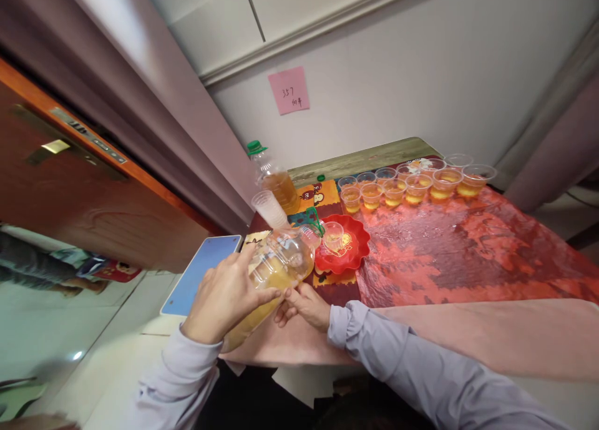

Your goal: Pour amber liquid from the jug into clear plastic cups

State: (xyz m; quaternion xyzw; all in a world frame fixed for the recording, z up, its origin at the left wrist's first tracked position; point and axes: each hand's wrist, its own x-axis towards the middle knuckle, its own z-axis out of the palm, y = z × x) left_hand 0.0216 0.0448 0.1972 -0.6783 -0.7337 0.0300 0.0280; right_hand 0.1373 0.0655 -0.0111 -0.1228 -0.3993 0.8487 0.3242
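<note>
A large clear plastic bottle (281, 258) of yellow drink lies tilted in my hands, its mouth pointing at a clear plastic cup (333, 236). My left hand (227, 293) grips the bottle from above on its near side. My right hand (304, 308) holds the bottle's lower side, its fingers partly hidden by it. The cup sits on a red scalloped plate (358, 255); a green loop handle (314, 218) hangs at the bottle's neck. Beyond the bottle, a stack of clear cups (269, 206) leans at an angle.
A second bottle (281, 190) with a green cap stands at the back left. Several filled cups (393, 196) line the table's back right. A small green cap (321, 178) lies near the wall. A blue board (202, 274) is at the left, and a door (84, 180) stands beyond it.
</note>
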